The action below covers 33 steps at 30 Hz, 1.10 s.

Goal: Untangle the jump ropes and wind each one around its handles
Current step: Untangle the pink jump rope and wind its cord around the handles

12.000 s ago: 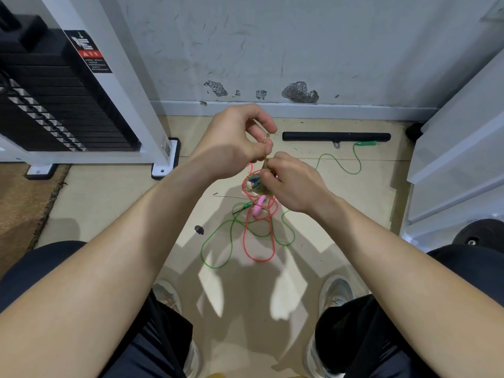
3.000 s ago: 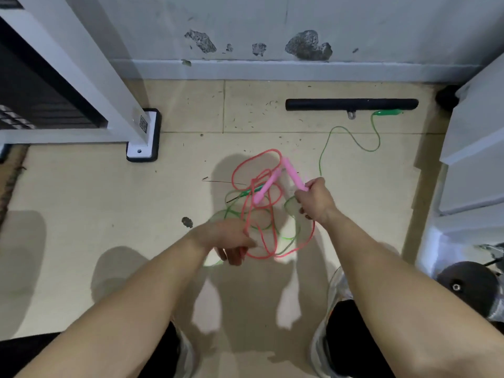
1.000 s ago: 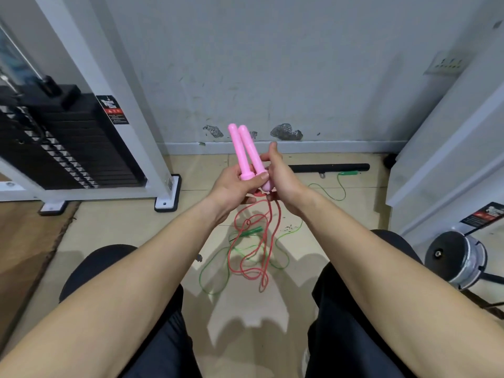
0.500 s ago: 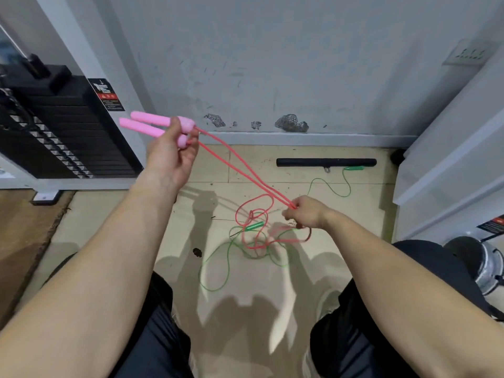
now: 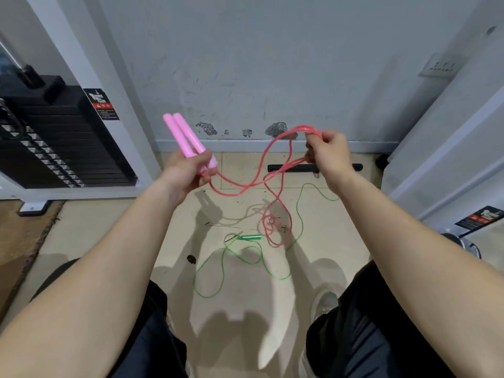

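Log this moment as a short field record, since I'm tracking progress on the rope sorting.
left hand: grips both pink handles side by side
right hand: holds gathered loops of the pink rope
pink rope: sags between the hands, tail hangs to the floor, not yet wound
green rope: loose on the floor, unwound
green handle: lies on the floor

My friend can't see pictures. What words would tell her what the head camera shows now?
A person's left hand grips two pink handles side by side while the right hand holds up gathered loops of the red rope, which trails down toward the floor. A green rope with its green handle lies loose on the tiled floor below.
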Available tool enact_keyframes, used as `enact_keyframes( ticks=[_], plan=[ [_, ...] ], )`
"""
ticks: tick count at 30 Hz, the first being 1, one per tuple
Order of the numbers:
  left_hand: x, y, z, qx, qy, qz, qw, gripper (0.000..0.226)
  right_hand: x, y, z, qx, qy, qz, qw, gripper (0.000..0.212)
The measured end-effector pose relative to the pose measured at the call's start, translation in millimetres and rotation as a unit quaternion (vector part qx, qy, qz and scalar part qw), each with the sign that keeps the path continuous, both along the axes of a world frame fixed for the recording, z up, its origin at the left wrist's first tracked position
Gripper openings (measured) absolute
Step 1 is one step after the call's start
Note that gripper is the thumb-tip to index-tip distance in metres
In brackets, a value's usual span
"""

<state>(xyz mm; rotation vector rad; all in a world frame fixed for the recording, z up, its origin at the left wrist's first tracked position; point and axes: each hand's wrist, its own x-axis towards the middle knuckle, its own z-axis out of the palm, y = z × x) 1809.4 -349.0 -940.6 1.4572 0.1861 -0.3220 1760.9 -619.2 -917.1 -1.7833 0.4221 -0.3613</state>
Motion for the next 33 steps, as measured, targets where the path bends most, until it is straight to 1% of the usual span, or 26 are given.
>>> enact_keyframes(
  ticks=[2,4,6,7,8,9,10,11,12,13,14,15,16,17,18,19,20,21,22,25,28,29,30,32,33],
  plan=[
    [-6.4,-8.4,-1.3,0.015,-0.007,-0.037,0.999,0.014,2.2,3.9,20.6,-0.021,-0.056,-0.006,0.998,0.026],
    [-11.2,-15.4,-0.5,0.016,-0.008,-0.051,0.999,0.016,2.9,3.5,30.2,-0.038,-0.098,-0.027,0.994,0.020],
    [-14.2,-21.5,0.1,0.013,0.004,-0.040,0.999,0.015,-1.2,2.6,32.6,-0.068,-0.118,-0.054,0.989,0.024],
    [-14.7,-24.2,-0.2,0.007,0.013,-0.031,0.999,0.016,-3.6,1.2,29.9,-0.097,-0.108,-0.069,0.987,0.027],
    [-15.3,-26.9,-0.2,-0.001,0.022,-0.025,0.999,0.016,-6.3,-1.1,23.3,-0.139,-0.078,-0.079,0.984,0.029],
    [-16.1,-29.6,0.1,-0.008,0.028,-0.027,0.999,0.016,-9.0,-4.4,15.1,-0.191,-0.023,-0.077,0.978,0.028],
    [-17.3,-32.0,0.8,-0.014,0.032,-0.034,0.999,0.015,-11.1,-9.2,4.4,-0.247,0.052,-0.051,0.966,0.025],
    [-18.3,-34.5,0.7,-0.018,0.033,-0.044,0.998,0.014,-16.0,-12.6,-5.3,-0.294,0.145,-0.006,0.945,0.014],
    [-20.2,-37.2,0.9,-0.024,0.032,-0.054,0.998,0.013,-20.9,-13.2,-14.9,-0.337,0.247,0.055,0.907,0.012],
    [-21.7,-40.2,0.8,-0.031,0.030,-0.060,0.997,0.012,-24.8,-12.6,-24.9,-0.379,0.345,0.122,0.850,0.036],
    [-23.0,-42.6,0.8,-0.039,0.027,-0.065,0.997,0.011,-25.4,-9.9,-32.2,-0.410,0.403,0.171,0.800,0.057],
    [-23.6,-44.8,0.1,-0.047,0.026,-0.069,0.996,0.012,-25.1,-2.7,-35.0,-0.413,0.405,0.194,0.792,0.066],
    [-24.4,-47.3,-0.7,-0.052,0.028,-0.074,0.995,0.013,-23.4,6.6,-34.4,-0.394,0.359,0.208,0.820,0.068],
    [-25.4,-49.8,-2.2,-0.056,0.032,-0.078,0.995,0.014,-21.5,17.6,-30.8,-0.324,0.282,0.217,0.877,0.065],
    [-26.9,-53.6,-2.9,-0.062,0.039,-0.082,0.994,0.014,-19.9,27.3,-27.9,-0.211,0.201,0.217,0.932,0.059],
    [-29.2,-57.4,-3.5,-0.072,0.046,-0.085,0.993,0.013,-20.4,38.9,-23.8,-0.088,0.142,0.221,0.961,0.051],
    [-31.4,-61.5,-3.3,-0.089,0.052,-0.086,0.991,0.012,-20.3,48.4,-21.3,0.009,0.107,0.227,0.968,0.043],
    [-32.7,-65.5,-3.5,-0.109,0.057,-0.083,0.989,0.011,-19.6,55.9,-22.9,0.064,0.096,0.231,0.966,0.037],
    [-33.2,-68.5,-3.7,-0.129,0.060,-0.075,0.987,0.011,-19.2,63.8,-26.0,0.079,0.098,0.236,0.964,0.031],
    [-32.9,-73.2,-5.3,-0.154,0.067,-0.045,0.985,0.012,-13.8,75.8,-41.4,0.085,0.123,0.228,0.962,0.023],
    [-34.7,-73.8,-7.1,-0.168,0.073,-0.034,0.983,0.011,-5.8,79.1,-50.0,0.105,0.151,0.220,0.958,0.028],
    [-35.7,-73.0,-7.6,-0.145,0.064,-0.041,0.986,0.012,-4.7,81.0,-52.1,0.101,0.155,0.229,0.956,0.030],
    [-36.3,-72.1,-8.4,-0.101,0.048,-0.051,0.992,0.013,-4.2,82.4,-53.7,0.081,0.161,0.237,0.955,0.032],
    [-34.7,-68.9,-9.5,-0.010,0.016,-0.058,0.998,0.021,-4.5,82.7,-52.6,0.005,0.173,0.241,0.955,0.035],
    [-32.8,-67.1,-9.2,0.008,0.013,-0.055,0.998,0.022,-4.0,81.8,-50.7,-0.028,0.171,0.238,0.956,0.035]
  ],
)
